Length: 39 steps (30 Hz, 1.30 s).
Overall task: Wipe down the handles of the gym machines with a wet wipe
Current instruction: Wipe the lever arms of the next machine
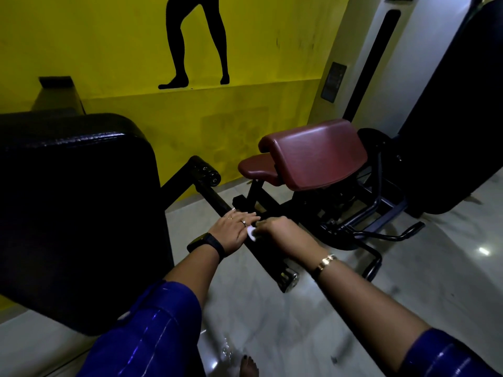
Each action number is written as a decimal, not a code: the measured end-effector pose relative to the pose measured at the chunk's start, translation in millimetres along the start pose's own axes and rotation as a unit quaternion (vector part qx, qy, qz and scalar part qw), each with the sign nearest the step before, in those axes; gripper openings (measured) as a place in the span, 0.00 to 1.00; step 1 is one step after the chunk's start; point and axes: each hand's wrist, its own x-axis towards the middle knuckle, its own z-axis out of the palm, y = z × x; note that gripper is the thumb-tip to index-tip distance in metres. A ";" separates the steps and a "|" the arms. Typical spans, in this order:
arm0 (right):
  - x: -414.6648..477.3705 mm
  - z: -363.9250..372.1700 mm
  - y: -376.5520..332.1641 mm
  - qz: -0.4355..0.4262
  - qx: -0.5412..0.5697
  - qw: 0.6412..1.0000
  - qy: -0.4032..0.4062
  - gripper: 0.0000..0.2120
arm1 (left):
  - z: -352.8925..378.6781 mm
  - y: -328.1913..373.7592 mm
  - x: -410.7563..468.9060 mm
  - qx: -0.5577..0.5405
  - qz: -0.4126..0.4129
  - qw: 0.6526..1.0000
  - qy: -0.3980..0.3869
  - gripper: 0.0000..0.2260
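A long black bar handle (215,198) of a gym machine runs from the upper left down to a chrome end cap (290,278). My left hand (234,229) lies flat on the bar with straight fingers, rings and a black wrist band showing. Just to its right, my right hand (277,232) curls over the bar and holds a small white wet wipe (251,234) against it. Only a corner of the wipe peeks out between the two hands.
A big black pad (76,202) fills the left. A maroon seat (313,156) on a dark frame stands behind the bar, with curved black handles (402,235) at the right. A tall black pad (457,104) is at far right. Yellow wall behind, pale glossy floor below.
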 end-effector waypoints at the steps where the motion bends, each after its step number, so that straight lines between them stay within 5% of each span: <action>1: 0.7 10.4 -5.9 -0.003 -0.005 1.000 -0.014 0.12 | -0.6 -0.1 -0.2 0.006 0.001 1.000 -0.003 0.37; 6: -17.2 34.8 -2.4 -0.087 -0.104 0.990 -0.039 0.17 | -1.8 2.9 -2.4 0.011 -0.014 1.000 -0.011 0.32; 9: -26.2 22.7 4.2 -0.121 -0.115 0.982 -0.093 0.16 | -2.2 4.5 -3.1 0.019 -0.011 1.000 -0.009 0.38; 14: -12.7 24.7 -18.7 -0.093 -0.189 0.976 -0.062 0.08 | -2.7 6.7 -3.1 0.020 -0.018 1.000 -0.009 0.37; 17: -14.1 36.7 -22.3 -0.157 -0.211 0.963 -0.064 0.07 | -3.7 6.3 -2.9 0.035 -0.014 0.999 -0.015 0.40; 22: -19.3 28.1 -8.6 -0.099 -0.054 0.982 -0.152 0.09 | -6.4 10.3 -2.0 0.043 -0.027 0.998 -0.025 0.21; 26: -13.5 11.4 5.9 -0.037 0.168 0.985 -0.005 0.11 | -6.4 12.8 -2.7 0.052 -0.039 0.998 -0.025 0.21; 29: -8.0 14.5 12.8 0.133 0.362 0.913 0.132 0.16 | -8.1 13.0 -2.9 0.057 -0.041 0.997 -0.027 0.21; 32: -6.2 27.9 7.8 0.222 0.490 0.841 0.055 0.13 | -7.5 14.1 -4.4 0.046 -0.045 0.998 -0.024 0.21; 36: -9.7 34.9 9.2 0.268 0.591 0.759 -0.051 0.24 | -6.8 14.4 -5.0 0.050 -0.046 0.997 -0.023 0.21; 39: -14.9 34.8 19.0 0.303 0.631 0.707 -0.095 0.18 | -5.7 13.2 -5.0 0.050 -0.045 0.997 -0.025 0.21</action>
